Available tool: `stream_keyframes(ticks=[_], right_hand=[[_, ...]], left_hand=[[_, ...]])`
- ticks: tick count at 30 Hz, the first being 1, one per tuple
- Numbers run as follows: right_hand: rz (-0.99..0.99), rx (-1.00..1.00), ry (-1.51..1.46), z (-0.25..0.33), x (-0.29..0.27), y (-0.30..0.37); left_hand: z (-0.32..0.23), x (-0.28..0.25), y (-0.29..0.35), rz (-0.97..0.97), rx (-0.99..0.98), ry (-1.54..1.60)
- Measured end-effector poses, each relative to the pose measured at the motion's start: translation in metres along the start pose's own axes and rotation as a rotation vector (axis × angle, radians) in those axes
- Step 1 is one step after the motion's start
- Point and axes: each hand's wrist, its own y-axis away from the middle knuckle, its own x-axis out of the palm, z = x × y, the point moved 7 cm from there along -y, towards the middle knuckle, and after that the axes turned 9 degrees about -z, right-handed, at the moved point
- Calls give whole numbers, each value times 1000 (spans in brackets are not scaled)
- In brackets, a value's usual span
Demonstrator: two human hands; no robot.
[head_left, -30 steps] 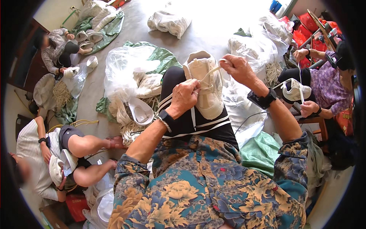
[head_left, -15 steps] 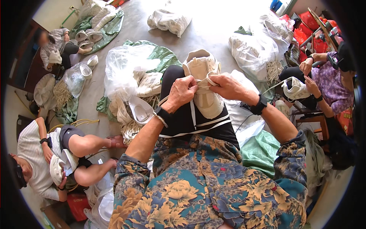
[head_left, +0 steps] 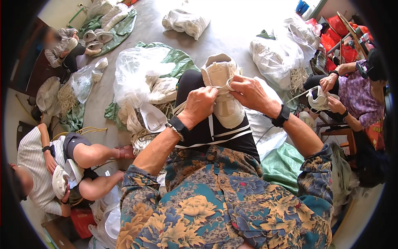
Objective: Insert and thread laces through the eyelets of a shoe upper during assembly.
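A cream lace-up shoe (head_left: 230,111) rests on my black-trousered lap, its toe pointing toward me and its opening away. My left hand (head_left: 198,104) is closed in a pinch on the white shoelace (head_left: 212,128) at the left side of the eyelets. A loose length of that lace hangs down beside the shoe. On the right side of the eyelets, my right hand (head_left: 253,94) pinches a small loop of the lace between thumb and forefinger. My fingers partly cover the lacing.
Left of my knees lie cream shoes (head_left: 162,90), a white shoe piece (head_left: 153,117) and clear plastic (head_left: 134,72) on green sheeting. Co-workers sit left and right, each handling a shoe. Bagged shoes (head_left: 186,23) lie on the floor ahead, with more bags (head_left: 275,52) at right.
My right hand has risen a little along the eyelets with the lace. My left hand has shifted slightly right and up. The co-worker at right has brought both hands together on their shoe.
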Motion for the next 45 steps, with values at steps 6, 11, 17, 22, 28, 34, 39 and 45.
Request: stream_keyframes(ticks=[6, 11, 17, 22, 28, 34, 39, 45], right_hand=[[-8, -14, -123, 0, 3, 1], [15, 58, -164, -6, 7, -1], [31, 159, -88, -14, 7, -4], [60, 146, -22, -17, 8, -5], [112, 113, -33, -14, 3, -4], [112, 240, -146, -16, 3, -7], [63, 132, -50, -19, 14, -10], [122, 257, 0, -42, -6, -5]], left_hand=[[2, 7, 3, 35, 11, -62], [29, 16, 18, -38, -701, 226], [33, 10, 26, -54, -695, 266], [45, 13, 32, 251, -1030, 673], [86, -21, 46, 123, -1021, 763], [73, -18, 60, 29, -1098, 763], [33, 18, 51, 134, -946, 645], [19, 39, 43, 344, -972, 711]])
